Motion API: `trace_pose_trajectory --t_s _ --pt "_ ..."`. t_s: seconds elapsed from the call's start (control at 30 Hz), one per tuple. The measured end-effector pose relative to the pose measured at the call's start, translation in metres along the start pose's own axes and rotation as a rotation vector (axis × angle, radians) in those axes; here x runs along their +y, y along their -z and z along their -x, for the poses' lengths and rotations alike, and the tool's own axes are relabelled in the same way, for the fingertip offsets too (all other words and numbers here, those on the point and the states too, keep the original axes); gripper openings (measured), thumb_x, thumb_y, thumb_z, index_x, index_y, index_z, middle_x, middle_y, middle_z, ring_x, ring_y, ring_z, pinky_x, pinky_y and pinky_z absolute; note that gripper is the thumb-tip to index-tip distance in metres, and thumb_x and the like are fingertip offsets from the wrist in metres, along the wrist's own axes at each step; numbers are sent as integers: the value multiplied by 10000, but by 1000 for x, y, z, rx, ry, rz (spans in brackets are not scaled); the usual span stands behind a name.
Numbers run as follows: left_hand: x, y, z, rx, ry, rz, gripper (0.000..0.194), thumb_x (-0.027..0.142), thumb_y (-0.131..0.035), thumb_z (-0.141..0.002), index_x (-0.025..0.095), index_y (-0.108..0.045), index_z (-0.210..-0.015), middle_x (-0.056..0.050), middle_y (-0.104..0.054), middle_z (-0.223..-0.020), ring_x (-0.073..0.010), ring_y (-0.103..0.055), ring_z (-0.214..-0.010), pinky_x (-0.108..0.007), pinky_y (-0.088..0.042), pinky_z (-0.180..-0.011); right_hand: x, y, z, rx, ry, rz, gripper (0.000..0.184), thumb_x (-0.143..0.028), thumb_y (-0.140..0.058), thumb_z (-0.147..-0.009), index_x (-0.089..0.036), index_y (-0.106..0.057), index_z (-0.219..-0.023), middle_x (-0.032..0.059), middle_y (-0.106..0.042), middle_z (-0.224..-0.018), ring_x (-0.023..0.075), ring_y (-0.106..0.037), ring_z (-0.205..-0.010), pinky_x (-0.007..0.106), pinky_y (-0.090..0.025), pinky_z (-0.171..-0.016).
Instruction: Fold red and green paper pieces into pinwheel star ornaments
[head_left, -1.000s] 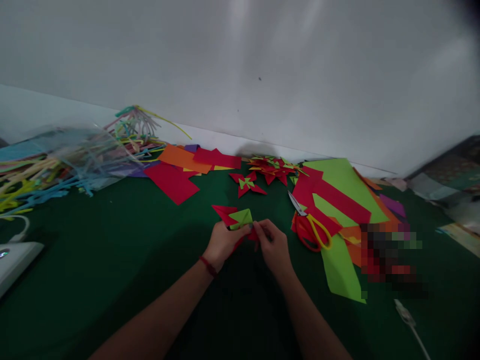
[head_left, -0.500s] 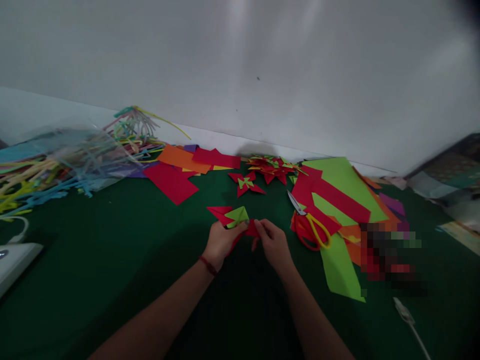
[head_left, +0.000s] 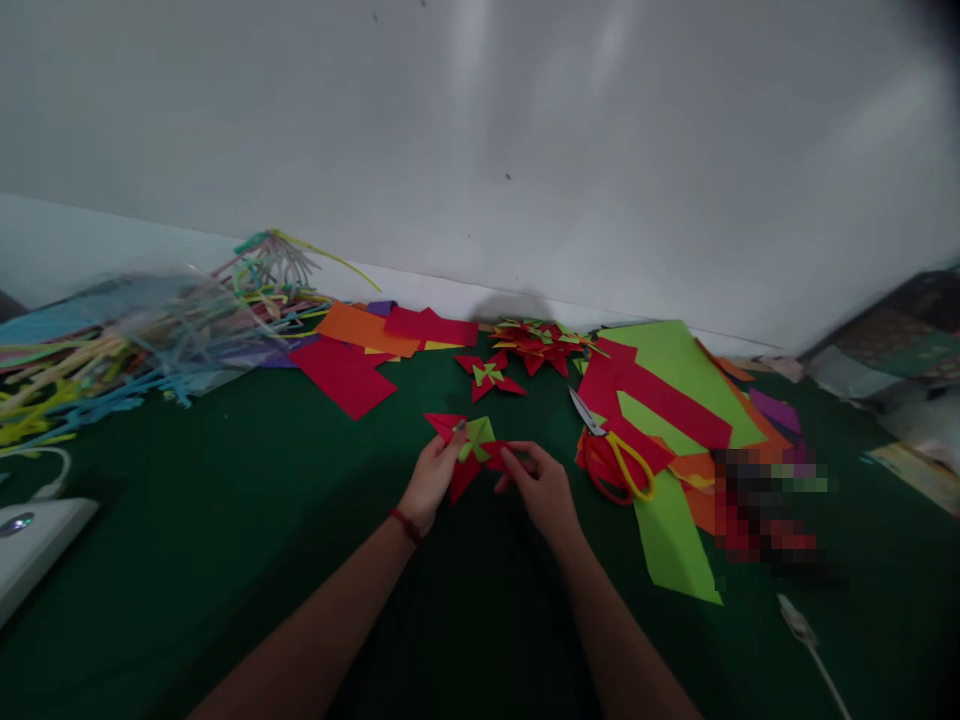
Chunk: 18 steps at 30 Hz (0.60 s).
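Observation:
Between my two hands is a folded paper star [head_left: 465,476] with red points and a light green centre. My left hand [head_left: 431,482] is closed on its left side, the thumb lying near the green part. At its right point, my right hand [head_left: 537,478] pinches the red paper between thumb and fingers. A finished-looking red and green paper star [head_left: 489,376] lies flat just beyond my hands. Behind it is a pile of similar stars [head_left: 544,345]. Scissors [head_left: 619,462] with red and yellow handles rest on paper to the right of my right hand.
Red paper [head_left: 345,376] and orange paper [head_left: 367,328] lie at the back left, beside bundled pipe cleaners [head_left: 150,345] in clear plastic. Green sheets [head_left: 664,360] spread at the right. A white box [head_left: 41,545] with a cable is at far left; a white cable [head_left: 799,622] lies front right.
My left thumb has shifted left off the star's middle, showing more of its green centre and a lower red point. My right hand still pinches the right point.

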<state>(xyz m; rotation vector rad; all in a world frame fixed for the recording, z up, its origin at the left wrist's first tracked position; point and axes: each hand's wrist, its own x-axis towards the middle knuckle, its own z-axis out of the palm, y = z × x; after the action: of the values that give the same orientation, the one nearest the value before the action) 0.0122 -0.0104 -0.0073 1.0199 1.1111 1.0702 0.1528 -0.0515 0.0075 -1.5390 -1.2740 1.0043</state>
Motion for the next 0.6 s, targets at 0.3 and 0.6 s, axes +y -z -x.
trace_pose_trajectory --t_s 0.3,0.6 --pt "1 6 1 142 -594 -772 507 311 -428 -841 169 -294 -1309 -106 -247 -1408 -219 -204 -1292 -397 -186 -1050 33 27 -14 375 246 459 270 -325 -480 -790 -169 -617 -963 128 -519 -1161 259 -449 -1101 427 -361 -904" --pt "-27 -19 6 -346 -650 -1427 479 398 -308 -873 274 -259 -1334 -82 -214 -1427 -257 -181 -1299 -480 -216 -1005 36 87 -27 464 50 728 325 -213 -344 -821 -204 -590 -1033 92 -569 -1090 214 -531 -977 335 -414 -800"
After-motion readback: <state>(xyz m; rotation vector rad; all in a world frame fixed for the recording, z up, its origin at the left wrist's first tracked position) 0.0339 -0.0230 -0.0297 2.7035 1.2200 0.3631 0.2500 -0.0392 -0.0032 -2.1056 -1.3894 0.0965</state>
